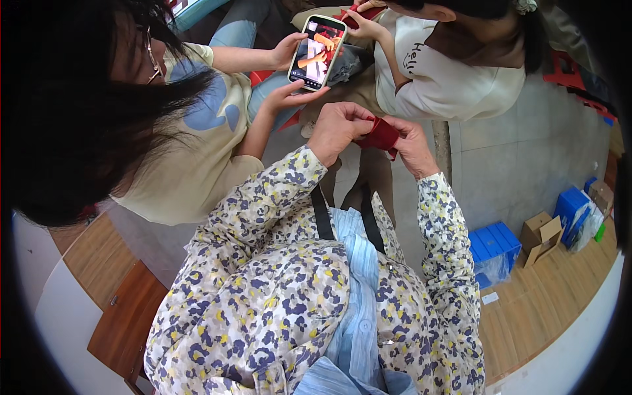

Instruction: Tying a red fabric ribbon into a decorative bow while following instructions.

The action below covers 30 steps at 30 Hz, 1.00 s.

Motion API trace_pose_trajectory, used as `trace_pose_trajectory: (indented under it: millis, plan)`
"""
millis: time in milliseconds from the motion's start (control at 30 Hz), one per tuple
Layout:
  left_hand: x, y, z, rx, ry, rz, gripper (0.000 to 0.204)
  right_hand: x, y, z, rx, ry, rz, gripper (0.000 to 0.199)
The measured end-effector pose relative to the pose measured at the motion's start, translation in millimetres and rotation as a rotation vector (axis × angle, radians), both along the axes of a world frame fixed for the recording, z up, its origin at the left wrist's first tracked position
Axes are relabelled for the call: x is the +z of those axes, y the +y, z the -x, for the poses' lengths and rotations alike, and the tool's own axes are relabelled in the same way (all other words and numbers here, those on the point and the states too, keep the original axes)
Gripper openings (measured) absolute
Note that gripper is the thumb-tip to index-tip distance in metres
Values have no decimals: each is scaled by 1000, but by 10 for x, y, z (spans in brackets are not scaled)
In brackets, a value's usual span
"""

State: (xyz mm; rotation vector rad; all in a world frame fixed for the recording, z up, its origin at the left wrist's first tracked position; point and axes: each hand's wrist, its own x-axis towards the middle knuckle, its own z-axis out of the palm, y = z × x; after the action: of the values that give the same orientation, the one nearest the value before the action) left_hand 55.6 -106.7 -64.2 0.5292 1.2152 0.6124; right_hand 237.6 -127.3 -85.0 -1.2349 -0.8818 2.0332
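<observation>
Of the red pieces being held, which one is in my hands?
The dark-red strip pinched by your left hand and right hand; the other red piece is higher in view, held by the white-shirted person.

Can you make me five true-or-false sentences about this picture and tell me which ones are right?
1. The left hand and right hand both hold the red strip. True.
2. Nobody is holding the phone. False: another person is holding it.
3. A blue box stands beside the cardboard box. True.
4. The cardboard box is taped shut. False: its flaps stand open.
5. The left sleeve is plain black. False: it is pale with dark and yellow blotches.
</observation>
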Motion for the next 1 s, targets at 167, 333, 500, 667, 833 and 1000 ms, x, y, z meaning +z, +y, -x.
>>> trace_pose_trajectory:
  millis: [167,333,500,667,833,1000]
  plan:
    - [23,17,111,-29,14,-48,11,-12,-4,93,7,-18,4,15]
    - [16,31,231,-50,5,-58,11,18,-2,244,-22,-44,-8,11]
    - [64,16,342,-121,74,-145,12,68,-22,317,0,-37,46,22]
    - [123,-14,451,-182,135,-251,13,209,-18,442,4,-57,49,16]
    - [223,5,536,-302,193,-291,8,235,-49,563,-90,-45,-26,13]
    - [211,-50,624,-264,76,-231,11,218,-113,604,-65,-62,55,13]
